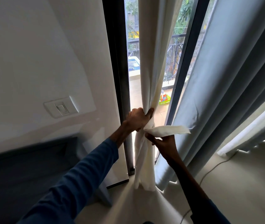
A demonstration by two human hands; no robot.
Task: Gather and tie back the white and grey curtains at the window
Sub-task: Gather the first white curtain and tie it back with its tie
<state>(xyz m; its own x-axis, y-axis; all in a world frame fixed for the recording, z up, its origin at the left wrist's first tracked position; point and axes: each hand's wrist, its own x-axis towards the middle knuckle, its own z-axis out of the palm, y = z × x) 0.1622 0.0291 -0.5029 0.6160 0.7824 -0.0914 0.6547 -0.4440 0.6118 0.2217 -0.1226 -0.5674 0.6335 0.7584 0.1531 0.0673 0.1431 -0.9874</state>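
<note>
Here, in the head view, the white curtain (pixel 151 62) hangs in the window opening, between the dark window frame (pixel 112 62) on the left and the grey curtain (pixel 225 78) on the right. The left hand (pixel 138 118) is closed round the white curtain at about mid-height, squeezing it into 1 narrow bunch; the thumb lies across the front of the folds. Below this grip the white cloth falls loose to the floor (pixel 241 183).

A white strip of cloth (pixel 169 130) comes out from just under the left hand and runs to the right, its frayed end free and lying in front of the grey curtain. The right hand (pixel 162 141) is just below the left, its fingertips pinching this strip near the bunch.

The grey curtain hangs in long, ungathered folds, with a thin white curtain (pixel 249 126) showing behind its lower edge. The left arm wears a blue sleeve (pixel 80 175).

A light switch (pixel 61 108) sits on the white wall (pixel 47 46) left of the frame. Through the glass a balcony railing (pixel 175 50) and a green-edged packet (pixel 164 99) show. A thin cable (pixel 209 173) lies on the floor near the grey curtain.
</note>
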